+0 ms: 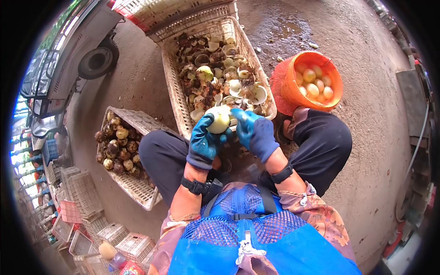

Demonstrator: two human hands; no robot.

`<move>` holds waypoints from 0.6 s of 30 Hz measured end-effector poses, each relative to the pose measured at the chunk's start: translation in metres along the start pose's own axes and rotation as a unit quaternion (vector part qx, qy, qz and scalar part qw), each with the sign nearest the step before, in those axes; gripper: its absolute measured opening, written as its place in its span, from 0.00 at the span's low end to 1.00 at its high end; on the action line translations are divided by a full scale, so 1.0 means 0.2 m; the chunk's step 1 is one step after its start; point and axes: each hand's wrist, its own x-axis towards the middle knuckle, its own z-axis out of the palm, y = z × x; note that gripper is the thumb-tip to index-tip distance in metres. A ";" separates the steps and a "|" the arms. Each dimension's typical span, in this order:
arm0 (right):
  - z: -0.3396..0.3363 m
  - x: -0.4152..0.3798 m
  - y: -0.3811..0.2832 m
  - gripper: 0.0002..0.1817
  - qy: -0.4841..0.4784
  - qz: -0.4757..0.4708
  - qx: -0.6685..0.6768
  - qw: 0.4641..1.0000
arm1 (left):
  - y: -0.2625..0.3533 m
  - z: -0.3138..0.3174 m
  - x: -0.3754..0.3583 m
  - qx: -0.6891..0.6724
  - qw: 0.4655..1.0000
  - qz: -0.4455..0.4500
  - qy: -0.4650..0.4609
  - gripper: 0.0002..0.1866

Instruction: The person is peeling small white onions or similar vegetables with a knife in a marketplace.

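Note:
My left hand (204, 142), in a teal and dark blue glove, is closed around a pale, peeled-looking onion (218, 120). Just right of it, my right hand (251, 128) in a matching glove is closed, its fingertips at the onion's side. Whatever sits in those right fingers, if anything, is hidden. Both hands are over the near end of a long plastic crate (173, 87). Inside that crate lie onion peels (259, 95), cup-shaped pale layers, dark brown scraps and a greenish onion (205, 73).
An orange bucket (290, 87) of peeled onions (313, 89) stands to the right. On the left, a tilted crate (142, 121) holds brown, unpeeled onions (121, 133). Stacked crates (82, 192) fill the lower left. A parked vehicle (68, 50) is at upper left, wet ground (286, 30) beyond.

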 end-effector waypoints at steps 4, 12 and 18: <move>0.00 -0.02 0.00 0.21 -0.041 -0.064 -0.124 0.989 | -0.02 0.00 0.01 -0.007 0.999 0.015 0.031 0.22; 0.04 0.02 0.07 0.17 -0.007 0.035 -0.128 0.991 | -0.03 -0.07 0.01 0.030 0.999 0.015 0.026 0.21; 0.05 0.02 0.05 0.15 -0.023 0.214 0.263 0.940 | -0.02 -0.01 0.00 -0.005 0.998 0.027 -0.055 0.24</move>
